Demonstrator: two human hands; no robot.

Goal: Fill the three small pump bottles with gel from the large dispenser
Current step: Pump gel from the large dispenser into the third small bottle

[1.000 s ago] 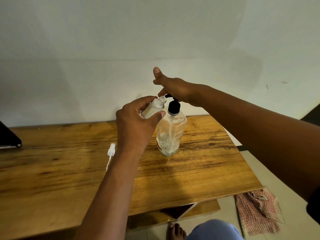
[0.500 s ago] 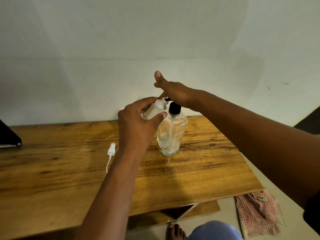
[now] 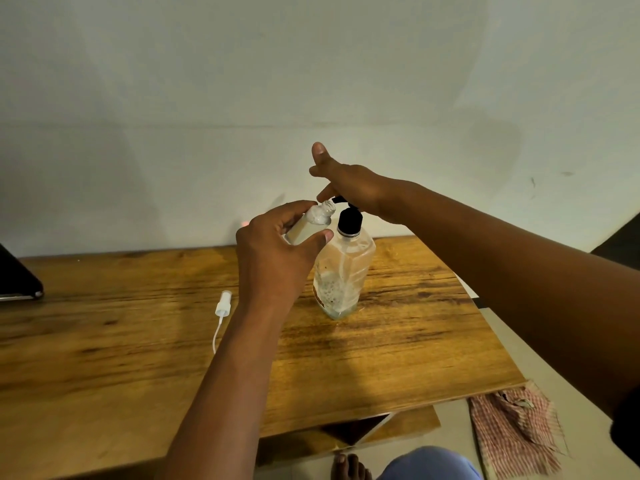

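The large dispenser (image 3: pixel 343 271) stands toward the right end of my wooden table (image 3: pixel 104 341), well in from the near edge and closer to the right edge, with bare board on its near side and to the left. Behind it rises a plain wall (image 3: pixel 311 81). My left hand (image 3: pixel 273 258) is raised just left of the dispenser's black pump (image 3: pixel 349 220), fingers and thumb curled round a small uncapped bottle (image 3: pixel 313 225), tilted so its open neck sits right beside the pump's spout. My right hand (image 3: pixel 349 183) lies on top of the pump head, fingers straight, thumb lifted clear.

A white pump cap (image 3: pixel 223 306) with its dip tube lies on the table left of my left forearm, apart from everything else.

My palm hides the small bottle's lower half, and the spout tip is mostly hidden under my right fingers. A dark object (image 3: pixel 17 278) is cut off at the left edge. A checked cloth (image 3: pixel 512 434) lies on the floor beyond the table's right corner.
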